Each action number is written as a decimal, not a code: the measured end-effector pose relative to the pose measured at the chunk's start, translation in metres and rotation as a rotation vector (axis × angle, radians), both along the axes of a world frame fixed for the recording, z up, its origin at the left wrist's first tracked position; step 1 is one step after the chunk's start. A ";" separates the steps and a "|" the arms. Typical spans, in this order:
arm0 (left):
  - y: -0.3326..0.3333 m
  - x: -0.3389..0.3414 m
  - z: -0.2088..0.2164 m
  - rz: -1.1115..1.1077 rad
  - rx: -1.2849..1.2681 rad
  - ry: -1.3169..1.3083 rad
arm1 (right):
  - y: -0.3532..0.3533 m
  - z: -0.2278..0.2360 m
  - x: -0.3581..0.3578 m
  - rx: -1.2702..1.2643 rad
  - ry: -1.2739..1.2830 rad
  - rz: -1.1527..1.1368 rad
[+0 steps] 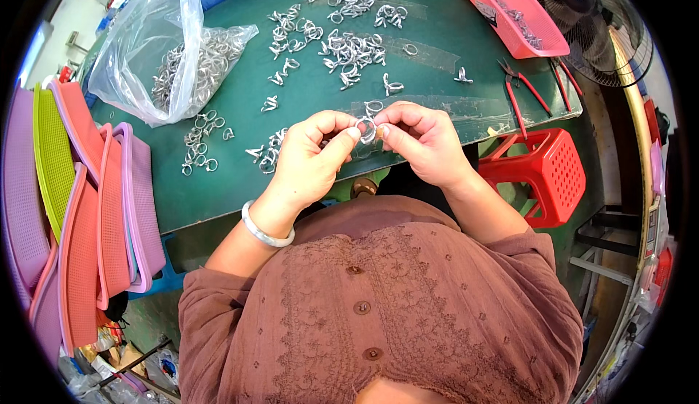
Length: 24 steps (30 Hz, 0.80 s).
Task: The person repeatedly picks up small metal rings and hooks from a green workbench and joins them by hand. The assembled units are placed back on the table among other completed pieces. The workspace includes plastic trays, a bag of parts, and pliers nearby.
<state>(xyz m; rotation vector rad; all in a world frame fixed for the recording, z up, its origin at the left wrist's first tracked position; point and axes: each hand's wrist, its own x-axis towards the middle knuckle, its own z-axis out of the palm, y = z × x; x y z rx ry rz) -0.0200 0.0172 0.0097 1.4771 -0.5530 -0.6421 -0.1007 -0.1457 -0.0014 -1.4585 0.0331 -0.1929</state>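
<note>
Between both hands, over the near edge of the green table (pixel 240 189), is a small silver metal ring (pixel 368 130). My left hand (pixel 318 149) pinches its left side with thumb and forefinger. From the right, my right hand (pixel 424 144) pinches the same ring's other side. Just beyond the fingertips lies another silver ring (pixel 373 107). Partly behind my left hand, a few more rings (pixel 269 158) rest on the table. Larger loose piles of them, such as one ring pile (pixel 354 51), are spread farther back, some beside strips of clear tape (pixel 429 54).
A clear plastic bag (pixel 138 54) full of rings stands at the far left. Colored plastic baskets (pixel 80 258) are stacked on the left. At right are a pink basket (pixel 535 36) holding metal pieces, red-handled pliers (pixel 514 102), a fan (pixel 582 0) and a red stool (pixel 557 174).
</note>
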 end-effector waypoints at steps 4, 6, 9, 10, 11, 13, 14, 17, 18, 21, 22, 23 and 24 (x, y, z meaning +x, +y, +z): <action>0.000 0.000 -0.001 -0.002 -0.014 0.000 | 0.000 0.001 -0.001 -0.024 -0.004 0.001; 0.001 -0.001 -0.002 0.004 -0.016 0.002 | 0.001 0.001 -0.001 -0.030 -0.004 -0.006; 0.001 -0.001 -0.003 0.015 -0.016 0.005 | 0.001 0.001 -0.001 -0.021 0.023 -0.019; 0.001 -0.001 -0.003 0.020 -0.014 0.005 | 0.001 0.002 -0.001 -0.006 0.046 -0.020; 0.001 -0.001 -0.002 0.021 -0.015 0.001 | 0.002 0.002 -0.001 0.010 0.070 -0.020; 0.001 -0.001 -0.002 0.024 -0.018 -0.008 | 0.001 0.002 -0.001 0.048 0.101 0.013; 0.002 -0.002 -0.002 0.024 -0.033 -0.008 | 0.001 0.002 -0.002 0.067 0.117 0.030; 0.002 -0.002 -0.002 0.026 -0.060 -0.011 | 0.007 0.007 -0.003 0.201 0.042 0.095; 0.002 -0.002 -0.002 0.029 -0.057 -0.012 | 0.007 0.006 -0.003 0.195 0.030 0.101; 0.002 -0.004 -0.002 0.029 -0.073 -0.005 | 0.009 0.002 -0.002 0.171 -0.005 0.110; 0.002 -0.004 -0.002 0.028 -0.082 -0.002 | 0.009 0.002 -0.002 0.160 -0.014 0.106; 0.002 -0.004 -0.002 0.028 -0.082 0.003 | 0.010 0.002 -0.002 0.148 -0.023 0.102; 0.003 -0.005 -0.002 0.029 -0.081 0.007 | 0.011 0.001 -0.002 0.134 -0.026 0.093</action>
